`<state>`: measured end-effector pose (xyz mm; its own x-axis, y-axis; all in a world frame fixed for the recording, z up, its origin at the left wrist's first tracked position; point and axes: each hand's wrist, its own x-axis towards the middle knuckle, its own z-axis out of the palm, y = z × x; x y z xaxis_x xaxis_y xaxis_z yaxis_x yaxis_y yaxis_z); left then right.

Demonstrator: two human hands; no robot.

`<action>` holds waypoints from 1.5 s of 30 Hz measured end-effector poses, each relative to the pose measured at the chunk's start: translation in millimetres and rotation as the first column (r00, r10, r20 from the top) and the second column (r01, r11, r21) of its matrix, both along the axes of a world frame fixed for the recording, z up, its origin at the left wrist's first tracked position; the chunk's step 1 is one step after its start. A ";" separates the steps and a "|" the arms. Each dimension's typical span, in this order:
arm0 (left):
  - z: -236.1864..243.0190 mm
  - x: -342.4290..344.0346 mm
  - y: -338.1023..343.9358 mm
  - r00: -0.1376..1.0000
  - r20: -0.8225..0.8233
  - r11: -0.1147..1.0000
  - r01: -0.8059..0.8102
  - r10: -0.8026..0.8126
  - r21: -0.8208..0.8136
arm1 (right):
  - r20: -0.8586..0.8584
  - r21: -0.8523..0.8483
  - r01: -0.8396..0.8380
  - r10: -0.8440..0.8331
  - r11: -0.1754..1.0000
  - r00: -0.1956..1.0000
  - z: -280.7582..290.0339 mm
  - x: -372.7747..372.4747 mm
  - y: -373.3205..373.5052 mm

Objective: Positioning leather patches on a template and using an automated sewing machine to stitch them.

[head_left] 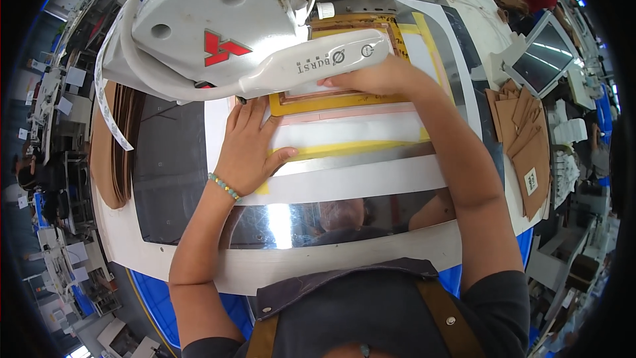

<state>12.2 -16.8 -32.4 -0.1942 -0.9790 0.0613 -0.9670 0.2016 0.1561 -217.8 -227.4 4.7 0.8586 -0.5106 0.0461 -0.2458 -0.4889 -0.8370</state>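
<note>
My left hand (250, 138) lies flat with its fingers spread on the white sheet, beside the left end of a yellow-edged frame (311, 107). Its thumb points right, over a yellow strip (351, 150) on the sheet. My right hand (377, 79) reaches over the frame's inner area, with a digit stretched out to the left. The white handle-shaped housing (311, 63) of the machine hides its other fingers. I see nothing held in either hand. The frame and sheet lie under the large white sewing machine head (212, 20).
A shiny metal plate (338, 220) spans the table's near side. Stacked brown pieces (114, 152) stand at the left; more brown pieces (523, 126) with a white label lie at the right. A screen (544, 53) sits at the far right. A white tape (109, 116) hangs at the left.
</note>
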 end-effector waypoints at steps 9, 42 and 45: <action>-2.8 4.1 3.3 0.999 0.035 0.997 -0.018 0.021 -0.072 | -0.438 -0.137 -0.072 0.005 0.988 0.899 25.8 -54.6 -53.7; -6.3 2.6 10.0 0.997 0.009 0.995 -0.075 0.076 -0.072 | -0.313 -0.559 0.094 -0.314 0.824 0.896 50.8 -12.2 10.7; -3.4 -1.5 2.0 0.999 -0.013 0.993 -0.032 0.031 -0.114 | -0.185 -0.235 0.189 -0.235 0.953 0.954 14.9 -2.0 4.7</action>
<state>10.6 -14.7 -35.8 -0.1624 -0.9710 0.1752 -0.9714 0.1885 0.1444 -219.8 -222.6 19.6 0.7335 -0.6796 0.0054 -0.5205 -0.5668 -0.6386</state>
